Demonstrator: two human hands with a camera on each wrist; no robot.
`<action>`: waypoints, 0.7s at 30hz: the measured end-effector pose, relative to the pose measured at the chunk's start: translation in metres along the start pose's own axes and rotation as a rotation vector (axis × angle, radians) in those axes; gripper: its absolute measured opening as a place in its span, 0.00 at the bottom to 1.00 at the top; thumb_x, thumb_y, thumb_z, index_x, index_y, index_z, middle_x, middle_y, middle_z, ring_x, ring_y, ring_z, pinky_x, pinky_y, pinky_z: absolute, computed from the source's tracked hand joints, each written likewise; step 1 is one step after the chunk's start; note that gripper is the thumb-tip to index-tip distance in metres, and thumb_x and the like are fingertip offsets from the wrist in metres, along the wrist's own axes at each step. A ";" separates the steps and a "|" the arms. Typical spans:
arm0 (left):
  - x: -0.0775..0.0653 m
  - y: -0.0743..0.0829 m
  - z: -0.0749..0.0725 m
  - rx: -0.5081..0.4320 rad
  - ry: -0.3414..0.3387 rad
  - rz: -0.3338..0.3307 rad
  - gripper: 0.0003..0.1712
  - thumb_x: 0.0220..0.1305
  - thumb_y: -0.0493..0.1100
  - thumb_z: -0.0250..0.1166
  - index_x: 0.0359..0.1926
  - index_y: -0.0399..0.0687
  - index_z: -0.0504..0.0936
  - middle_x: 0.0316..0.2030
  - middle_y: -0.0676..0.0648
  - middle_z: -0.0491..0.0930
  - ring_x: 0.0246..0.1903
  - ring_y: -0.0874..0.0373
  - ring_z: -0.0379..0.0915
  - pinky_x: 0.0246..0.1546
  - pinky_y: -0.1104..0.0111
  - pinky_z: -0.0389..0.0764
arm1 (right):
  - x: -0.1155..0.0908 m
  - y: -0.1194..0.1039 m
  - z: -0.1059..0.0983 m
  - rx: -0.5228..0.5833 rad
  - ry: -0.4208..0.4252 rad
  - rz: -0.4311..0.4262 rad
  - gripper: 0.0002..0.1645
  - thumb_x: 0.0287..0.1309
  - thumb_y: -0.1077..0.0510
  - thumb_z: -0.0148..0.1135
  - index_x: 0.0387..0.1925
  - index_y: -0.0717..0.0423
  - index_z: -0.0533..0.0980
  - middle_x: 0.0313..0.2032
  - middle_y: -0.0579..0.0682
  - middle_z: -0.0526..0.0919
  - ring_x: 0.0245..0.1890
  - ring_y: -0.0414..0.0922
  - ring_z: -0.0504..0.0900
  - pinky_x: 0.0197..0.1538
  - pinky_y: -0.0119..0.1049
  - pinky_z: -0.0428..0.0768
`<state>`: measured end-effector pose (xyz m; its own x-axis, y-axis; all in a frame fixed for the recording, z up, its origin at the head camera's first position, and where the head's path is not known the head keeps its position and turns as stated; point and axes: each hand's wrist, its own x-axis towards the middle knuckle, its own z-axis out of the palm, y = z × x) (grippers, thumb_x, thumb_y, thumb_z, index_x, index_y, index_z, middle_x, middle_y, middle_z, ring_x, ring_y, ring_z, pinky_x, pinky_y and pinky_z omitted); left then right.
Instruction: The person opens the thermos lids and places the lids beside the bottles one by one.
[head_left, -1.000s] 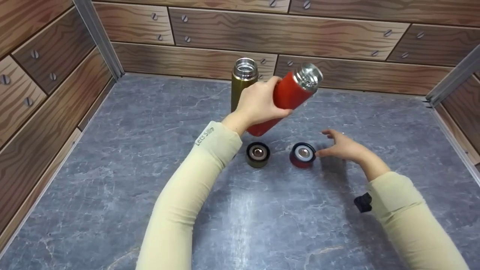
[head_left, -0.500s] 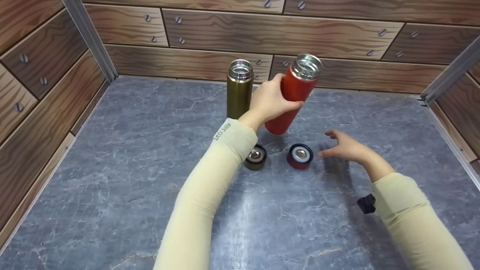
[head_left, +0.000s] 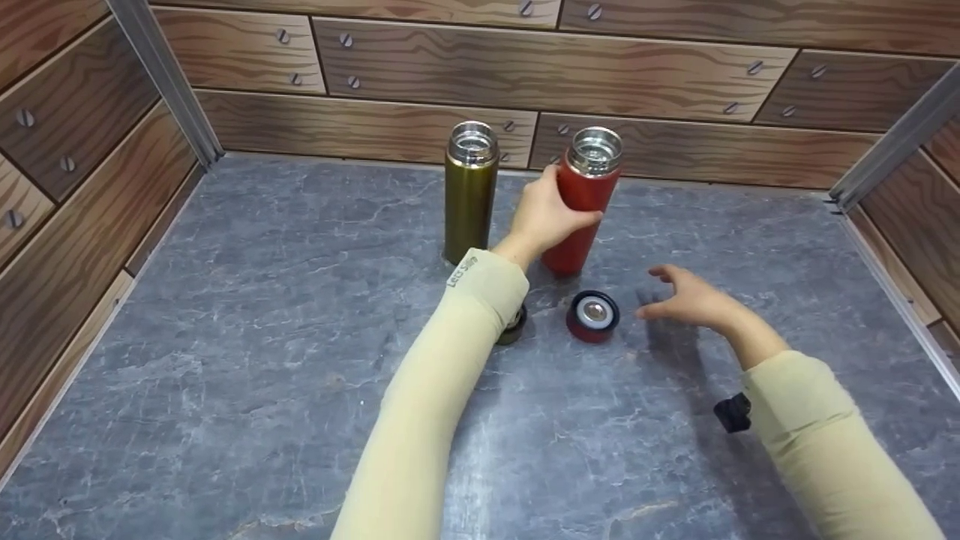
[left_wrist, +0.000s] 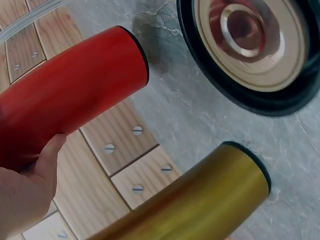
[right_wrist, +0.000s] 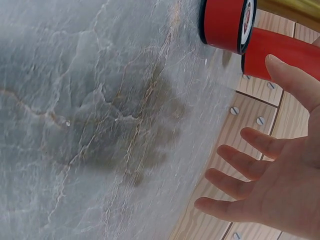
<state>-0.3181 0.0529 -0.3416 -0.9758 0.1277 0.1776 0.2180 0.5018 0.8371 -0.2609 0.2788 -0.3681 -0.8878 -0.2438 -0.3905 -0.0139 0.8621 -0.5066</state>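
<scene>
My left hand grips a red thermos bottle by its upper body, thumb and fingers around it. The bottle stands almost upright, its steel mouth uncapped. Just left of it an uncapped olive-green thermos bottle stands on the table. In front of the red bottle lies its red lid, inner side up. The olive lid is partly hidden behind my left sleeve. My right hand hovers right of the red lid, empty, with its fingers spread in the right wrist view.
A grey marbled tabletop carries everything. Wood-plank-patterned walls close off the back and both sides, with metal posts at the corners. A small black piece sits at the right wrist.
My left hand has brought the red bottle from a strong tilt to nearly upright and lowered it beside the olive one. The right hand stays about where it was.
</scene>
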 end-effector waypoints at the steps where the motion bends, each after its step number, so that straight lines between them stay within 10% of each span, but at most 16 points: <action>1: 0.001 -0.001 0.002 -0.005 -0.001 -0.001 0.38 0.45 0.48 0.74 0.57 0.44 0.67 0.49 0.47 0.79 0.47 0.58 0.77 0.49 0.70 0.76 | 0.000 0.000 0.000 0.001 -0.001 0.003 0.53 0.53 0.47 0.64 0.67 0.72 0.48 0.65 0.78 0.49 0.64 0.73 0.51 0.63 0.64 0.56; 21: 0.006 0.003 0.029 0.080 -0.017 -0.054 0.41 0.50 0.48 0.72 0.61 0.43 0.62 0.51 0.45 0.78 0.51 0.55 0.76 0.53 0.67 0.75 | -0.003 0.004 0.003 0.005 0.018 -0.009 0.52 0.53 0.48 0.64 0.67 0.72 0.50 0.64 0.78 0.51 0.64 0.72 0.53 0.63 0.65 0.57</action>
<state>-0.3230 0.0802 -0.3530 -0.9859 0.1130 0.1235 0.1662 0.5747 0.8013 -0.2566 0.2822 -0.3713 -0.8959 -0.2431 -0.3719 -0.0196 0.8579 -0.5135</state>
